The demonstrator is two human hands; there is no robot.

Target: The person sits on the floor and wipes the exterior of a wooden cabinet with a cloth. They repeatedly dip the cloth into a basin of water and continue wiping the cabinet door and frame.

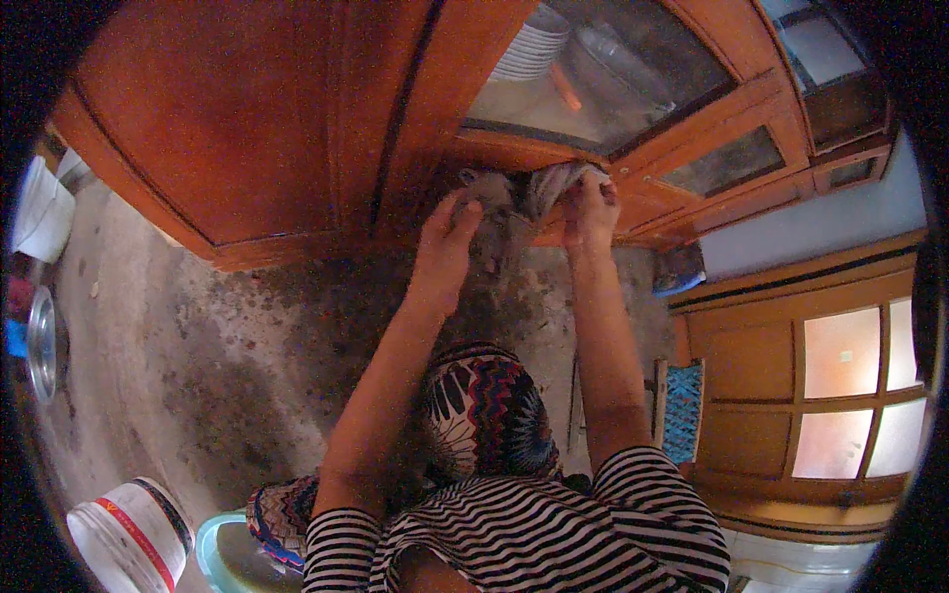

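My right hand (595, 206) grips a crumpled pale cloth or bag (550, 190) at the lower edge of an orange-brown wooden cabinet (296, 126). To its left, my left hand (445, 248) has its thumb and fingers at the near edge of a greyish crumpled bundle (495, 194). Blur and dim light hide whether the bundle and the pale piece are joined. Both hands are in front of a dark low part of the cabinet, under its glass panel (645, 74). Behind the glass stand a stack of white dishes (532, 44) and an orange object (566, 87).
Stained concrete floor (245, 356) lies below. At left are a white bucket (48, 215) and a metal basin (44, 345). A white pail with a red band (133, 530) and a turquoise basin (211, 552) sit near me. A wooden door (749, 363) is at right.
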